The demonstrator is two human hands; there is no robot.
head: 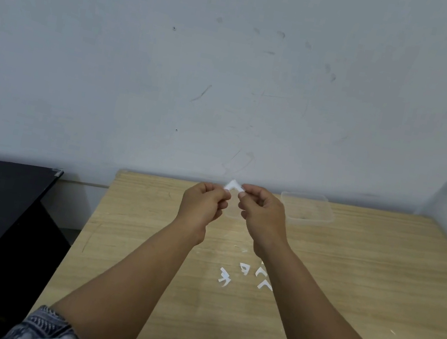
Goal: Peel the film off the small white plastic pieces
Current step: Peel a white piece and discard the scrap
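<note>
Nearest, loose white plastic pieces (pixel 245 276) lie on the wooden table (pixel 343 295) between the forearms; beyond, left hand (pixel 204 204) and right hand (pixel 260 216) each pinch one end of a raised white piece (pixel 232 185); clear container (pixel 309 211) stands near the far edge, right of the hands.

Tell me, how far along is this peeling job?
Hard to say what is finished: four small white angled plastic pieces lie on the light wooden table, but whether their film is off is too small to see. In hand: the left hand and right hand pinch one white angled piece between them. The clear plastic container looks empty.
</note>
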